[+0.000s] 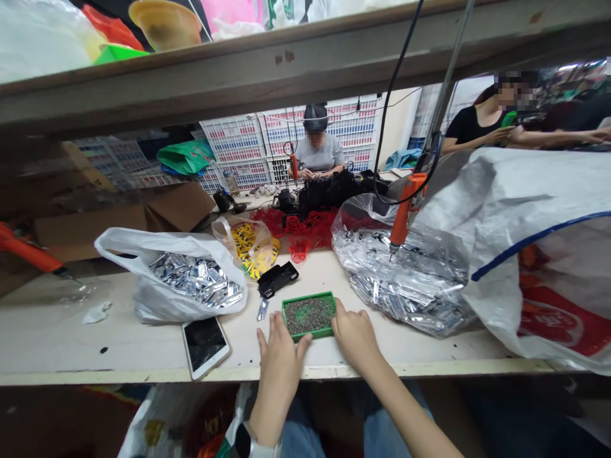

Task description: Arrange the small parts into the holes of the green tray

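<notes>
1. Head view: a shallow green rectangular plastic tray [285,316], filled with tiny grey screws, sits near the pale worktop [57,337] front edge.
2. The left hand [279,362] and right hand [354,336] flank it, fingers loosely spread, touching its corners, gripping nothing.

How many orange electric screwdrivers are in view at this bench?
3: one orange screwdriver at the far left, one hanging over the foil packets, one by the far worker. Others may be hidden.
</notes>
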Tool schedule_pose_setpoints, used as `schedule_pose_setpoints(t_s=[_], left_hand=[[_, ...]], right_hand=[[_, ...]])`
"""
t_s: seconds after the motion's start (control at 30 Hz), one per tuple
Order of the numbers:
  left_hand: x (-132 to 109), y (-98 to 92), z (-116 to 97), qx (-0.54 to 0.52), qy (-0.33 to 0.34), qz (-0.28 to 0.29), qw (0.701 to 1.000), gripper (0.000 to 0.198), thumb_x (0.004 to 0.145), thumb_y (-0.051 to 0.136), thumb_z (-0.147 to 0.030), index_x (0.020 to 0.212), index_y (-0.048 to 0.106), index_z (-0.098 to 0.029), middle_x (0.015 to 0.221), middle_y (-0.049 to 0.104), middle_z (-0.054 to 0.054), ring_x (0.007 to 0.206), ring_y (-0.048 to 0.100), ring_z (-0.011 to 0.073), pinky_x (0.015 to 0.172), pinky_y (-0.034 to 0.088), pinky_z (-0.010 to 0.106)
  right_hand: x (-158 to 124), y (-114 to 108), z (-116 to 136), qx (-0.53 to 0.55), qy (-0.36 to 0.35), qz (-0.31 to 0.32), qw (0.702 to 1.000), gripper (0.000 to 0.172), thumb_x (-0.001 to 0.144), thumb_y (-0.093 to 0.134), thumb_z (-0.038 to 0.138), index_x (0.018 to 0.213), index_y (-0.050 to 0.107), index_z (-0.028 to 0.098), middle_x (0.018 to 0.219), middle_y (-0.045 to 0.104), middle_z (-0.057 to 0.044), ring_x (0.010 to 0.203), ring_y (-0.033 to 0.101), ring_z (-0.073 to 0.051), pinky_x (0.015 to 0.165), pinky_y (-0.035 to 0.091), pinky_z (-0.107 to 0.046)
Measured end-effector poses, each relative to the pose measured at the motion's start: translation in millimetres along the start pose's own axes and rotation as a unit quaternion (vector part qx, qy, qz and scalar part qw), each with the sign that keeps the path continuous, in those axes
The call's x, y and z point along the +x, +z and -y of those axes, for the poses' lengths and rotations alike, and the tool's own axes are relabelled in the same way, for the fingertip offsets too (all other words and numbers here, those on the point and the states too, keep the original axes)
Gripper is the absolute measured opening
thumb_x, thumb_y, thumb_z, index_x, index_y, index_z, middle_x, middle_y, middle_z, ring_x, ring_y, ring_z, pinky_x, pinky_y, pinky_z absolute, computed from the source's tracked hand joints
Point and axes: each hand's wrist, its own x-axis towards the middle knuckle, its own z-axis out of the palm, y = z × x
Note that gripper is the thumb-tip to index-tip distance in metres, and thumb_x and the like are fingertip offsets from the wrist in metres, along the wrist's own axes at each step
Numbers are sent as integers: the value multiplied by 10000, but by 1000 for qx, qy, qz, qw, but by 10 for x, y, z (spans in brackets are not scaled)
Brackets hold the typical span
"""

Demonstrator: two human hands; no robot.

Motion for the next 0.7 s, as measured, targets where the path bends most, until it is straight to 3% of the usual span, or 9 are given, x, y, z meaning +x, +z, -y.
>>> schedule_pose_setpoints(t_s=[0.17,0.3,0.43,0.57,0.7], left_hand=[[104,-58,-156,5,-26,27,999,670,946,530,-320,1529,356,-40,1598,408,301,1543,338,382,1237,240,675],[243,-156,-226,13,-21,33,999,652,981,475,-331,1531,344,-6,1607,382,315,1567,286,360,1272,128,650],[286,-213,-288,6,-37,64,997,645,950,505,-269,1514,373,14,1582,403,329,1538,339,384,1253,201,664],[281,-232,-308,-7,-30,59,998,680,990,448,-312,1541,284,51,1626,322,327,1580,246,341,1290,93,606],[261,-266,-305,-36,-36,77,996,688,943,539,-266,1517,324,45,1596,383,330,1545,328,373,1258,225,627]], right_hand=[[-5,-102,30,-19,11,41,999,509,986,360,83,1472,465,-29,948,790,-222,933,772,-300,901,415,-399],[110,-191,34,-21,14,42,999,534,962,356,43,1479,426,-70,982,788,-243,997,772,-309,935,416,-406],[149,-218,34,-21,17,50,998,511,982,352,75,1469,465,-33,966,795,-225,960,782,-298,909,440,-399],[121,-224,46,-21,23,48,998,529,1008,306,86,1510,393,-55,1029,786,-251,1037,769,-305,972,435,-411],[81,-229,48,-15,24,68,997,530,990,346,77,1497,422,-58,958,790,-249,969,785,-316,936,470,-416]])
